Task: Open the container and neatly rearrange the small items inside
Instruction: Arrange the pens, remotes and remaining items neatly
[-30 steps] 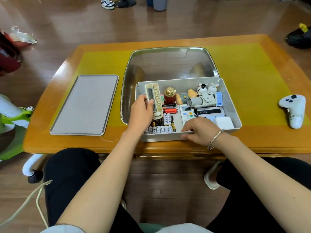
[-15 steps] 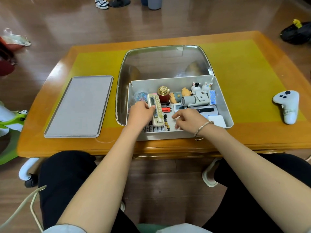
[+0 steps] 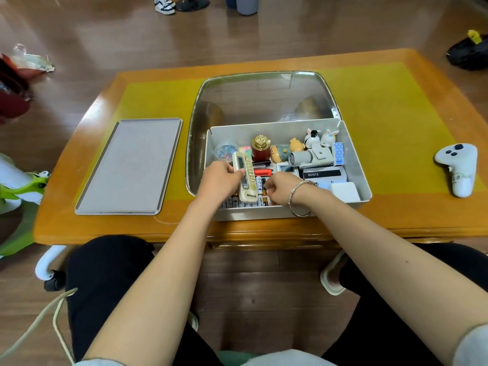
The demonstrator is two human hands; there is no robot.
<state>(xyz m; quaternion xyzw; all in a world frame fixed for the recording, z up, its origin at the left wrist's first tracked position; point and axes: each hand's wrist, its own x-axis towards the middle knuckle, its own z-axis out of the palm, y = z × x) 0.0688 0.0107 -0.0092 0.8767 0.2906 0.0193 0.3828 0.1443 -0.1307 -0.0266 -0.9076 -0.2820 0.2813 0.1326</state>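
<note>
Head view looks down on a grey container [image 3: 353, 165] at the near edge of a wooden table [image 3: 396, 207], with its clear lid [image 3: 264, 99] lying flat behind and partly under it; blurred brown shapes show through the lid and cannot be made out. The left hand [image 3: 220, 180] grips a cream remote control [image 3: 245, 180] by its left edge, thumb on the face, and the remote lies tilted over a row of batteries [image 3: 260, 200] in the front left of the container. "Shinco" reads at the remote's near end. The right hand [image 3: 281, 190] has its fingers curled down among the batteries just right of the remote; the fingertips are hidden, so whether they pinch anything cannot be told. It also covers most of a small white device with a screen [image 3: 286, 169]. A dark label reading "BENTE" [image 3: 323, 174] lies beside the wrist; battery print is too small to read beyond "bright". Small animal figurines [image 3: 311, 138] stand along the back wall. A grey tray [image 3: 132, 165] lies left of the container, and a white controller [image 3: 458, 169] lies well to its right.
</note>
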